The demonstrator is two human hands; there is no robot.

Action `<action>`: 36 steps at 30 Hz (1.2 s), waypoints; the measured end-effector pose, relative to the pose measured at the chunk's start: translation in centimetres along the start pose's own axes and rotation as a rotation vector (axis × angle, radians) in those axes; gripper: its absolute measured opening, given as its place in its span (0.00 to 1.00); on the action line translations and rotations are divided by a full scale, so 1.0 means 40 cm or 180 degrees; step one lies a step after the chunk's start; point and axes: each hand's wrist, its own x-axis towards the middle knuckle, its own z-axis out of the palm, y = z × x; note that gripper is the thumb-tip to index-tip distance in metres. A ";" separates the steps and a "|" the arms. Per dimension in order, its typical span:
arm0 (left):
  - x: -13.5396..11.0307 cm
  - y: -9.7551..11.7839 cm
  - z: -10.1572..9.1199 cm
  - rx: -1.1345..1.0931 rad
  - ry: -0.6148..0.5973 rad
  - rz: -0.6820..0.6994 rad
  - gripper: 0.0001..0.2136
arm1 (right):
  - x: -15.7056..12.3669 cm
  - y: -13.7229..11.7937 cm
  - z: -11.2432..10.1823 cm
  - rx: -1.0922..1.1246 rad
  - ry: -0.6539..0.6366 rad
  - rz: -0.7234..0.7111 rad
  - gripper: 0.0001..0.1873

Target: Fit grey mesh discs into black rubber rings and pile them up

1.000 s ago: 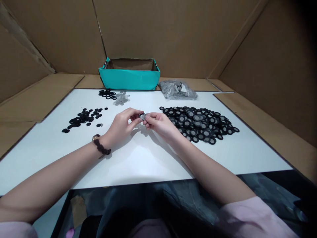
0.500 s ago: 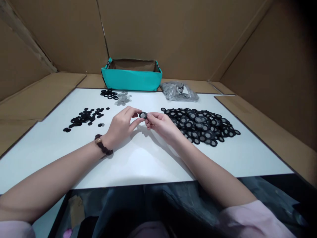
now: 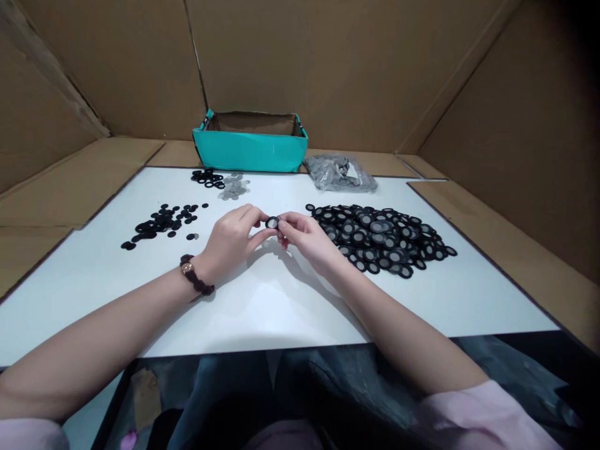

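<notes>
Between my two hands, just above the white table, is a small black ring with a pale grey centre [image 3: 272, 223]. My left hand [image 3: 237, 234] pinches its left edge between thumb and fingers. On its right edge, the thumb and fingers of my right hand [image 3: 307, 239] are closed as well. Right of my right hand spreads a large heap of black rings with grey centres [image 3: 384, 240]. Left of my left hand lie loose black discs [image 3: 162, 222], with a grey disc partly under one of them.
At the back stand a turquoise box [image 3: 250, 151] and a clear plastic bag [image 3: 340, 173] with grey contents. Black rings [image 3: 207, 179] and pale grey discs [image 3: 233, 186] lie in small piles before the box. Cardboard walls [image 3: 328, 62] surround the white table [image 3: 225, 319].
Both hands have sunk very slightly with the ring between them, and the ring has tilted a little. The heaps stay as they were.
</notes>
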 end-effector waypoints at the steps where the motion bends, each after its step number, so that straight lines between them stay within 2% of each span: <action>1: 0.001 -0.002 0.000 0.0052 -0.0033 0.0055 0.11 | 0.001 0.000 0.000 -0.0030 0.0004 0.0062 0.08; 6: 0.003 -0.006 0.001 0.0022 -0.0148 0.0269 0.14 | 0.008 0.007 -0.006 -0.0011 -0.0082 0.0426 0.08; 11: 0.002 0.006 -0.004 -0.0080 -0.0186 0.0191 0.12 | 0.012 0.012 -0.009 0.0057 -0.0047 0.0515 0.09; 15: 0.002 0.011 -0.010 0.0056 -0.0150 0.0088 0.09 | 0.007 0.004 -0.005 0.0298 0.0069 0.0416 0.03; 18: 0.003 0.011 -0.009 0.0047 -0.0160 -0.0054 0.10 | 0.004 0.000 -0.005 0.0292 0.0103 0.0231 0.08; 21: 0.003 0.010 -0.006 -0.0011 -0.0204 -0.0136 0.10 | 0.007 0.004 -0.009 0.0176 0.0081 0.0106 0.07; 26: 0.001 0.012 -0.002 0.0053 -0.0280 -0.0041 0.11 | 0.012 0.014 -0.011 0.0209 0.0254 0.0184 0.08; 29: 0.000 0.011 -0.001 0.0085 -0.0200 -0.0059 0.10 | 0.009 0.015 -0.008 0.0317 0.0292 0.0221 0.11; 33: -0.001 0.004 0.003 -0.0064 -0.0011 -0.0134 0.10 | 0.003 0.011 -0.005 0.0360 0.0140 0.0023 0.13; 36: -0.003 0.002 0.005 -0.0267 0.0105 -0.0184 0.10 | 0.001 0.011 -0.004 0.0290 0.0193 -0.0133 0.13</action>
